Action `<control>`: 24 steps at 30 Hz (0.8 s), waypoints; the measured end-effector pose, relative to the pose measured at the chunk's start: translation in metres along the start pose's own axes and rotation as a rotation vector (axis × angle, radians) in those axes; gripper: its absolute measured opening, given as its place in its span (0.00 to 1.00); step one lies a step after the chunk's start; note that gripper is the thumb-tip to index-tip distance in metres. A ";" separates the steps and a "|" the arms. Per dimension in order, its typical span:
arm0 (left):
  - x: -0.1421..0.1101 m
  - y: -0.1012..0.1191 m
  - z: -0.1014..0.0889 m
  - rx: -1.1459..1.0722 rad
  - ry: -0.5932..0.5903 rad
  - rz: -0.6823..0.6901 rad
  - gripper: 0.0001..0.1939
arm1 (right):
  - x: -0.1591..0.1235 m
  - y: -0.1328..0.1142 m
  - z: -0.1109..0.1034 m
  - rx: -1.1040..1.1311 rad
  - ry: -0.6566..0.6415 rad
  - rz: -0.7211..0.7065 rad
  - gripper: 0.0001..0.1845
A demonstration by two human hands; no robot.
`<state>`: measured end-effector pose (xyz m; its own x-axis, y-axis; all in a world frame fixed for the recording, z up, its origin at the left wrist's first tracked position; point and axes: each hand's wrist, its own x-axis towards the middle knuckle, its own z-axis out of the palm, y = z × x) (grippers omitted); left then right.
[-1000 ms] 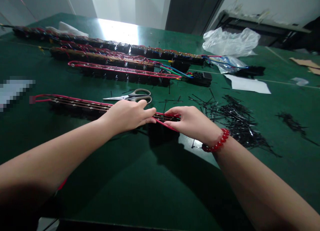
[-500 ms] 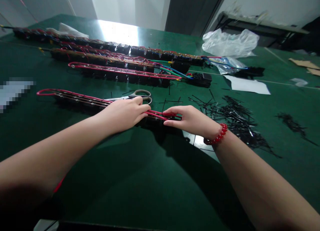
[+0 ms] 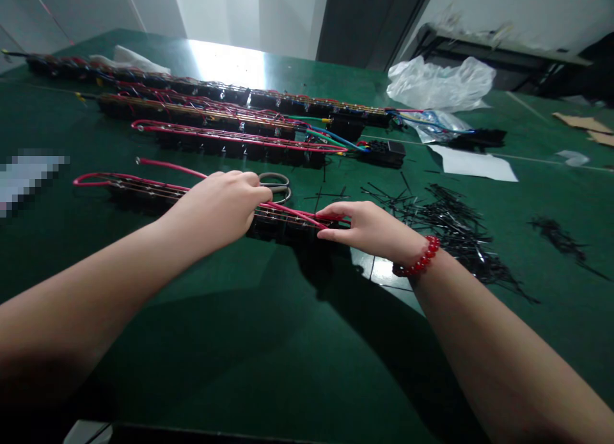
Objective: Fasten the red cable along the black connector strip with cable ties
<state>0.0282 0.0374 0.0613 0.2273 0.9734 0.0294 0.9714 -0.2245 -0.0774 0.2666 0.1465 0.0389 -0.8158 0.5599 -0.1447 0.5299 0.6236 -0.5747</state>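
A long black socket strip (image 3: pixel 144 198) with red wires along its top lies on the green table (image 3: pixel 268 341) in front of me. My left hand (image 3: pixel 220 204) is closed round a red wire (image 3: pixel 167 167) near the strip's middle, and the wire's free end rises off the strip to the left. At the strip's right end, my right hand (image 3: pixel 367 226), with a red bead bracelet on its wrist, pinches the red wires. Grey-handled scissors (image 3: pixel 278 183) lie just behind my left hand, partly hidden by it.
Several more wired strips (image 3: pixel 230 140) lie in rows farther back. A heap of black cable ties (image 3: pixel 446 223) spreads to the right. Clear plastic bags (image 3: pixel 439 79), white paper (image 3: pixel 472 162) and cardboard scraps (image 3: pixel 585 124) sit at the back right.
My left hand has closed on a red wire and pulled it up and left off the strip; one end now sticks out free. The strip shifted slightly away. My right hand barely moved.
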 end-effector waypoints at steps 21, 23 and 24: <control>0.007 0.014 0.038 0.033 0.308 0.341 0.16 | 0.003 0.003 0.009 -0.113 0.073 -0.063 0.20; 0.007 0.015 0.037 0.005 0.285 0.343 0.15 | 0.003 0.003 0.010 -0.117 0.083 -0.060 0.19; 0.007 0.015 0.037 -0.009 0.279 0.341 0.15 | 0.002 0.002 0.010 -0.118 0.088 -0.060 0.18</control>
<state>0.0421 0.0427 0.0236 0.5441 0.7938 0.2717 0.8376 -0.5327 -0.1210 0.2637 0.1438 0.0290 -0.8262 0.5620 -0.0384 0.5084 0.7145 -0.4808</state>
